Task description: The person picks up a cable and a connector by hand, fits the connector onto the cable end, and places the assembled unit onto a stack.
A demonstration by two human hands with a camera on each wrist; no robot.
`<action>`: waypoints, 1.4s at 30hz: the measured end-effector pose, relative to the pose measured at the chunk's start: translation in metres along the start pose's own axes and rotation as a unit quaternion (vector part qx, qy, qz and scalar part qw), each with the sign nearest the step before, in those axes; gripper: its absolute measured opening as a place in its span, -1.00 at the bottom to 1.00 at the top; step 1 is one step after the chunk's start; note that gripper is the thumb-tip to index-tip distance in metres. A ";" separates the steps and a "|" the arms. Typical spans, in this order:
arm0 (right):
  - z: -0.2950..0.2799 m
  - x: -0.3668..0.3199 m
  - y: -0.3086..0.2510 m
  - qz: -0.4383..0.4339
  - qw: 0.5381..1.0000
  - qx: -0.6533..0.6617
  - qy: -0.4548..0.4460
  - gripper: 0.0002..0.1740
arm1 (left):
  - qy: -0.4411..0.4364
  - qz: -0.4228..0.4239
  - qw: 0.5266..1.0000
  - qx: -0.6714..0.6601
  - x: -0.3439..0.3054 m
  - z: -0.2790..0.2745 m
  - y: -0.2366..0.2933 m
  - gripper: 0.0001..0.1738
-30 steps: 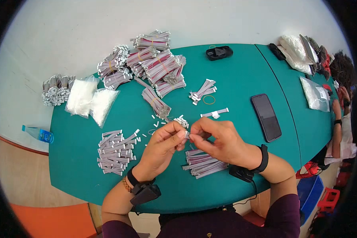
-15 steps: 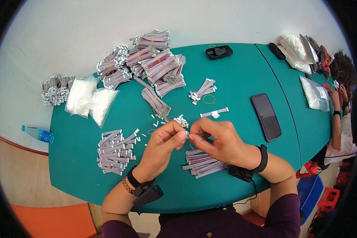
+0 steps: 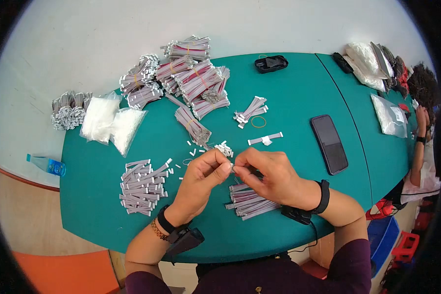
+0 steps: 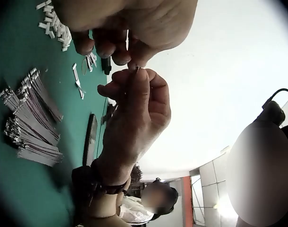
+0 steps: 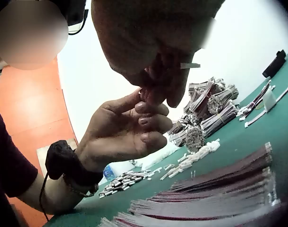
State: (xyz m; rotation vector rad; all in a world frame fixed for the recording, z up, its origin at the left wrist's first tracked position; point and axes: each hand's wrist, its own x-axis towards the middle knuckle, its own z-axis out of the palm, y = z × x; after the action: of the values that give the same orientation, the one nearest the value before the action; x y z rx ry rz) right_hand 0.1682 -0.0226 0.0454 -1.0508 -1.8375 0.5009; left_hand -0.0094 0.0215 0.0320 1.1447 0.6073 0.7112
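Above the middle of the table, the fingertips of my left hand and right hand meet. Between them they pinch a small white connector, mostly hidden by the fingers. A pale strip sticks out past the right hand's fingers in the right wrist view. Under the right hand lies a stack of grey and purple ribbon cables. Loose white connectors are heaped just beyond the fingertips. Left of the left hand is a pile of short grey cables with white connectors at their ends.
Banded cable bundles are piled at the back, beside clear bags of white parts. A phone, a rubber band and a single cable lie to the right. A bottle lies far left. Another person's arm rests far right.
Both hands stay together in the same place, with only slight finger movement; the white connector shows less between the fingertips. At the far right the other person's hands have shifted.
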 end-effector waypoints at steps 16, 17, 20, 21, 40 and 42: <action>-0.004 0.004 -0.005 0.094 0.987 0.128 -0.021 -0.87 | -0.004 0.009 1.000 0.012 0.001 -0.002 0.009 -0.86; -0.004 0.004 -0.005 0.094 0.988 0.124 -0.022 -0.87 | -0.005 0.008 1.000 0.011 0.000 -0.002 0.009 -0.86; 0.000 0.001 -0.002 0.058 0.995 0.085 -0.006 -0.87 | -0.006 0.007 1.000 0.011 0.000 -0.003 0.005 -0.86; 0.000 0.001 -0.002 0.047 0.997 0.067 -0.010 -0.87 | -0.003 0.012 1.000 0.025 0.000 -0.002 0.005 -0.85; -0.007 0.003 0.001 0.217 0.947 0.222 -0.086 -0.83 | 0.061 0.145 0.969 0.190 0.003 -0.002 0.000 -0.81; -0.007 0.003 0.002 0.170 0.970 0.161 -0.071 -0.83 | 0.059 0.144 0.970 0.187 0.005 -0.003 0.000 -0.81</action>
State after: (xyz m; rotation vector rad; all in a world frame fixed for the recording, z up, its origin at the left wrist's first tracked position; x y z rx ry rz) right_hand 0.1747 -0.0195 0.0495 -1.1291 -1.6282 1.0659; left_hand -0.0084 0.0273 0.0302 1.5685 0.7028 0.9438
